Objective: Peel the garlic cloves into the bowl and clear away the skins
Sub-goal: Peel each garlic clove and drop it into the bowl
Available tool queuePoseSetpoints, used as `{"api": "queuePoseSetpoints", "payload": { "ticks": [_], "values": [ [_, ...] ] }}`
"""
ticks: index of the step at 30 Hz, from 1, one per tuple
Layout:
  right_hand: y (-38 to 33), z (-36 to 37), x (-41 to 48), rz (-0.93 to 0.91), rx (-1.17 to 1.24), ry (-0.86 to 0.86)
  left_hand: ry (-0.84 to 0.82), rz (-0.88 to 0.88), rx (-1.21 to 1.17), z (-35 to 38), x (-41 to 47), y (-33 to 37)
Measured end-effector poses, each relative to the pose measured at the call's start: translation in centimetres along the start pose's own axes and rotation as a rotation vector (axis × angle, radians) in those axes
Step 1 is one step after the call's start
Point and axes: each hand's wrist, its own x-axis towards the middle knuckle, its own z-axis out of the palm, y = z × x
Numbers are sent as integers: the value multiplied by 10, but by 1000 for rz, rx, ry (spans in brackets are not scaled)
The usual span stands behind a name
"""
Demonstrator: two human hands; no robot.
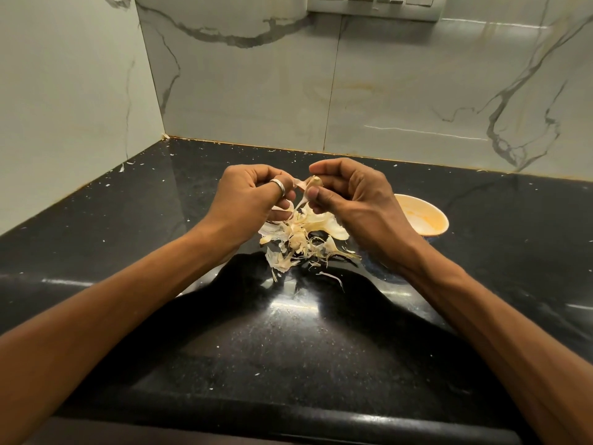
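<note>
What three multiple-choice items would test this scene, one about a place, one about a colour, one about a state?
1. Where is the bowl? A) in the wall corner B) beside the right hand C) on a shelf
2. What colour is the counter? A) white B) green C) black
3. How is the garlic clove? A) pinched in the right hand while the left hand pulls a skin strip B) in the bowl C) lying loose
Key: B, its rim shows right of that hand; C, glossy black; A, fingers curl on both.
</note>
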Motion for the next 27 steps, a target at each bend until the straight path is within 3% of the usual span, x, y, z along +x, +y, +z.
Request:
{"api": "queuePoseSetpoints", "payload": {
  "ticks": [16, 27],
  "values": [
    [-5, -7, 1, -46, 63, 111, 91, -56, 31, -7, 5, -5],
    [1, -8, 3, -44, -155, 59, 120, 284, 375, -4, 2, -9]
  ]
}}
